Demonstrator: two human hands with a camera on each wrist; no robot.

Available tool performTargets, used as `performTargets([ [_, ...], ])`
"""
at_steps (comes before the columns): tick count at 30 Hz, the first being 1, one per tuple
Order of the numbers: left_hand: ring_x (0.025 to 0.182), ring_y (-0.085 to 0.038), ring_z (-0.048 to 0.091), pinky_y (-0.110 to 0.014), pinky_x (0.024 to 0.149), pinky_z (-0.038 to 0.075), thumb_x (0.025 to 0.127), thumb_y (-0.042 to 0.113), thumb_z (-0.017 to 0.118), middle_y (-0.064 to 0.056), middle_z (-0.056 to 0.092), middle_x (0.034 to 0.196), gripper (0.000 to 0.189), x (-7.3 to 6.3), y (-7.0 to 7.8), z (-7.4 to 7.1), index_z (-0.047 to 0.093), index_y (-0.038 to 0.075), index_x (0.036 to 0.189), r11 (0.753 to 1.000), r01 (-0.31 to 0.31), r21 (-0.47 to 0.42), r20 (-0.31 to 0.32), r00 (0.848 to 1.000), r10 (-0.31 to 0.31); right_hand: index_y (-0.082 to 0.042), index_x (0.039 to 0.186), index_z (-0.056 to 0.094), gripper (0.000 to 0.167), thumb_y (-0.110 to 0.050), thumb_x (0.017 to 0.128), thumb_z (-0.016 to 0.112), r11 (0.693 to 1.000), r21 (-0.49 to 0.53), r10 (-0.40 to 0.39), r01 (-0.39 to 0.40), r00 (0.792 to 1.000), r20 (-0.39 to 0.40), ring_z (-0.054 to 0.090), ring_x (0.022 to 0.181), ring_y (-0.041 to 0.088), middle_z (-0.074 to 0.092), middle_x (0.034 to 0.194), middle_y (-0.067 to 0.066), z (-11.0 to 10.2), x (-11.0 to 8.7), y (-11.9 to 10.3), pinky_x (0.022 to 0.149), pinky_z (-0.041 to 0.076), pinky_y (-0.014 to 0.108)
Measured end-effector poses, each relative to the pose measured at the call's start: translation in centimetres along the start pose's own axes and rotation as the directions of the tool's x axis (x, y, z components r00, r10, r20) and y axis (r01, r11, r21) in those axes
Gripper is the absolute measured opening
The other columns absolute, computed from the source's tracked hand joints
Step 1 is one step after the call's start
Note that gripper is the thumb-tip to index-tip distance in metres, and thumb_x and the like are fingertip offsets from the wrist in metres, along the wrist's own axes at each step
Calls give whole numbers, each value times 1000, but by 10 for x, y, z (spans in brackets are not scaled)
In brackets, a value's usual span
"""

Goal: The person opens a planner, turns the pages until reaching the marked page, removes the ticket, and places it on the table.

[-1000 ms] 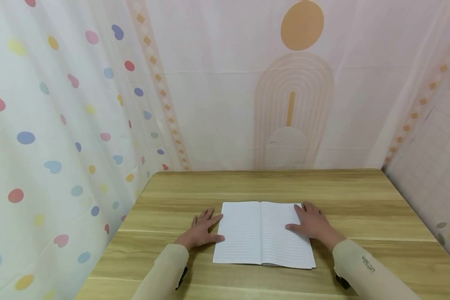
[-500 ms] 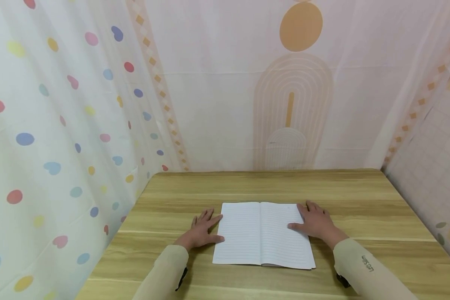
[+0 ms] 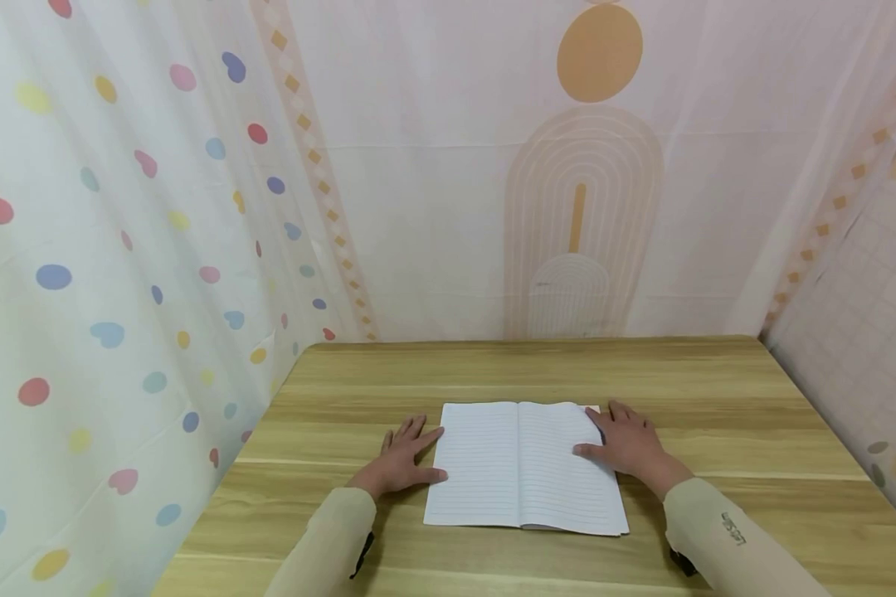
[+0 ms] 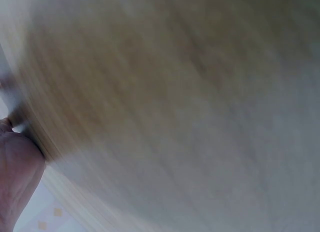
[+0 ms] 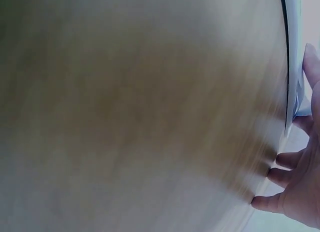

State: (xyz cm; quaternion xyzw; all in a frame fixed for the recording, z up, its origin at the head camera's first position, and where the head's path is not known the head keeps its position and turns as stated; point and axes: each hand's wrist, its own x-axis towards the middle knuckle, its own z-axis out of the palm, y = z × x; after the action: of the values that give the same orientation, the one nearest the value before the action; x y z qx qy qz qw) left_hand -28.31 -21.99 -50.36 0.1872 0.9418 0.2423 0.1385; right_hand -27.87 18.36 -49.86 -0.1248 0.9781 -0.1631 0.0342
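Since the earlier head view, the right hand's [image 3: 629, 444] index fingertip shifts slightly inward, and the upper right corner of the right-hand page [image 3: 548, 464] now bows up, baring a sheet beneath. This suggests a leaf is being parted. The hand is spread, its thumb on the page. The left hand [image 3: 398, 464], also spread, touches the left edge of the notebook [image 3: 478, 464], open mid-table [image 3: 493, 365].
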Motion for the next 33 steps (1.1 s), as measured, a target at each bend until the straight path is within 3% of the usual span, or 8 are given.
performTargets([
  [7,150,-39,0,-61,116,-3,89,50,70,-19,9,164,83,1,-1,0,36,15,155,1000,0,8,0,1000,0,-4,145,51,73,-50,90,68,998,48,-38,39,999,-29,30,134,59,32,148,38,2,2,0,101,24,76],
  [14,150,-39,-1,-61,116,-3,89,50,71,-19,8,164,83,1,0,0,35,15,156,1000,0,-1,2,1000,0,-5,141,54,70,-47,88,72,998,25,-57,58,996,-64,35,134,53,40,145,34,3,4,-1,102,26,73],
  [33,150,-40,0,-61,116,-3,89,50,70,-20,9,164,83,0,-1,1,35,15,156,1000,0,16,2,1000,0,1,140,54,70,-44,89,72,999,-17,-48,47,996,-74,40,132,51,44,144,31,2,-1,-10,104,28,69],
])
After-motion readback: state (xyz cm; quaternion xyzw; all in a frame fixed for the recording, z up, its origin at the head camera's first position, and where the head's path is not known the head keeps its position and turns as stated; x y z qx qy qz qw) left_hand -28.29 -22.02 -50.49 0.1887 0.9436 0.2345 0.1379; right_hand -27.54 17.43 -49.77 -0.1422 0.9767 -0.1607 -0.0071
